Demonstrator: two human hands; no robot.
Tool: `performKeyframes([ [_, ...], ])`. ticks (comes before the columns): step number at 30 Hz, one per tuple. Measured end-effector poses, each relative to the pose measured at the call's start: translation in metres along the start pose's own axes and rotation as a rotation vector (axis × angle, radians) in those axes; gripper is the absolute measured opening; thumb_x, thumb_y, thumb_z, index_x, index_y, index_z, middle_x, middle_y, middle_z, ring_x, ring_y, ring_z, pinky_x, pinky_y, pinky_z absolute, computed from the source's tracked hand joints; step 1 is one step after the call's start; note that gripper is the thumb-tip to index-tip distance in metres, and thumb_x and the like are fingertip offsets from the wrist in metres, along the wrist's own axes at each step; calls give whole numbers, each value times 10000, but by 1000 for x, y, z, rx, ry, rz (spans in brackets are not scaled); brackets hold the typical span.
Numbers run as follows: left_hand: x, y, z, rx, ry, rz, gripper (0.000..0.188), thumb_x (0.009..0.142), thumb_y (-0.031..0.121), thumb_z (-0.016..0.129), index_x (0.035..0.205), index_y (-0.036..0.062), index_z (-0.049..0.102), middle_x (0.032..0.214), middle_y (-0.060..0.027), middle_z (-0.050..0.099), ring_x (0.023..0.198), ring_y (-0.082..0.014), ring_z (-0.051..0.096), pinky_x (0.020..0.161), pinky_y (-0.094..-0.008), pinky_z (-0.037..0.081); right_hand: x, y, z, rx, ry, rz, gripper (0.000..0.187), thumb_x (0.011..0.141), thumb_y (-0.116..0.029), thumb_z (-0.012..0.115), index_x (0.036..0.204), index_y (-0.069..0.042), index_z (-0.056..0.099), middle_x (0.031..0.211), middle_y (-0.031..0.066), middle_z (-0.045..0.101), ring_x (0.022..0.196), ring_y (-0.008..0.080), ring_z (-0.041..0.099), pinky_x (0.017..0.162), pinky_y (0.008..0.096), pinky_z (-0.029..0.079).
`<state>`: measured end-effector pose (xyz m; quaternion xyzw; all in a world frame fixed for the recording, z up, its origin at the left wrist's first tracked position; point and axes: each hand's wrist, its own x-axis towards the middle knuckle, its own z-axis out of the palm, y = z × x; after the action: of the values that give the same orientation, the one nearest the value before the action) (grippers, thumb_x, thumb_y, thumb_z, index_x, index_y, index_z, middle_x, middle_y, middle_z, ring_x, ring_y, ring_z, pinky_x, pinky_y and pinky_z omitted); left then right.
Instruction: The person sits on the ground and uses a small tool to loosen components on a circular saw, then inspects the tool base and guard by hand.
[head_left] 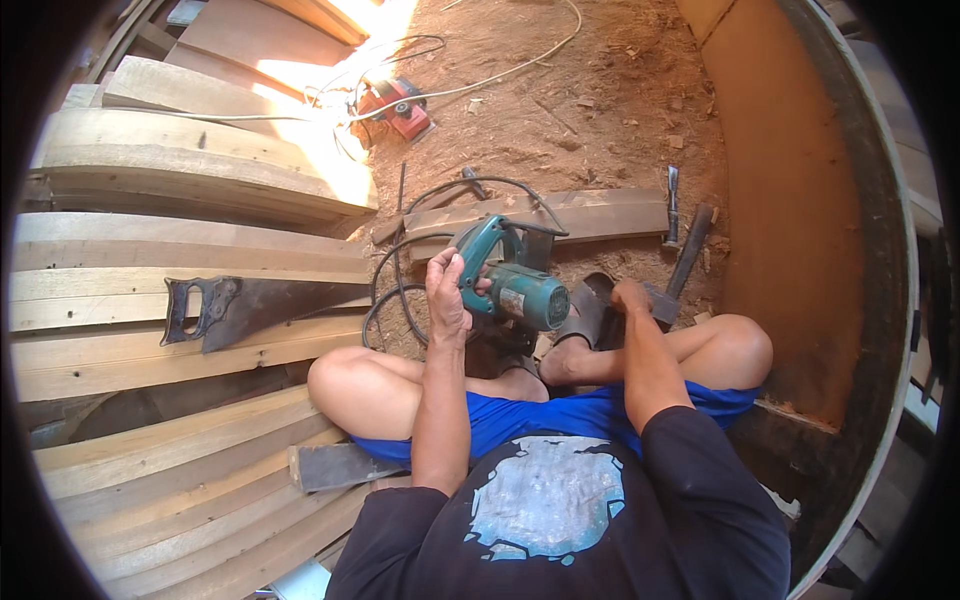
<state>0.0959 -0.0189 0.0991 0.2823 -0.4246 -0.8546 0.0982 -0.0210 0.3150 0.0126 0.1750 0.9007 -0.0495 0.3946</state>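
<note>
My left hand is wrapped round the rear handle of a teal circular saw, held over my crossed legs with its motor toward the right. A black power cord loops beside it. My right hand is closed, low beside my sandal; its fingertips are hidden, so I cannot tell what it holds. Just right of it lies a dark mallet, its handle slanting away. Past the saw, a planed board lies across the sawdust floor.
Stacked timber fills the left side, with a handsaw lying on it. A chisel lies at the board's right end. Farther off is a red power tool with a pale cord. A large wooden panel stands at the right.
</note>
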Motion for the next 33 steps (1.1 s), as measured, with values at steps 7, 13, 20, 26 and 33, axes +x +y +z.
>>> performKeyframes([
  [7, 3, 2, -2, -42, -5, 9, 391, 1031, 255, 607, 1312, 39, 439, 951, -188, 702, 622, -200, 694, 556, -281, 547, 22, 5, 0, 105, 159, -148, 348, 854, -201, 644, 1119, -5, 754, 1304, 248, 681, 1241, 424, 642, 1027, 492, 531],
  [13, 12, -1, -6, -48, -16, 29, 370, 1032, 265, 612, 1272, 39, 442, 946, -184, 703, 624, -196, 690, 557, -276, 549, 10, -24, -55, 550, 348, -317, 347, 985, -216, 546, 1237, 13, 613, 1069, 269, 710, 991, 415, 695, 857, 507, 581],
  [20, 10, 2, -15, -35, 12, 45, 393, 1027, 283, 634, 1269, 41, 439, 934, -182, 707, 630, -192, 691, 557, -273, 552, -196, -39, -108, 1513, -569, -692, 355, 1065, -185, 509, 1412, -112, 489, 899, 62, 637, 677, 138, 633, 560, 322, 562],
  [26, 10, -5, -13, -45, 8, 59, 407, 1027, 276, 637, 1292, 45, 432, 946, -179, 713, 629, -182, 693, 549, -265, 541, -257, -36, -77, 572, -173, -980, 530, 954, -90, 550, 1477, -106, 468, 933, 170, 694, 753, 294, 690, 665, 425, 541],
  [33, 6, -4, -7, -9, -2, 63, 393, 1033, 281, 629, 1282, 51, 431, 963, -192, 698, 633, -199, 692, 546, -281, 552, -277, -65, -76, 101, 128, -1063, 317, 910, -150, 616, 1216, -106, 687, 919, 219, 730, 881, 438, 697, 762, 518, 540],
])
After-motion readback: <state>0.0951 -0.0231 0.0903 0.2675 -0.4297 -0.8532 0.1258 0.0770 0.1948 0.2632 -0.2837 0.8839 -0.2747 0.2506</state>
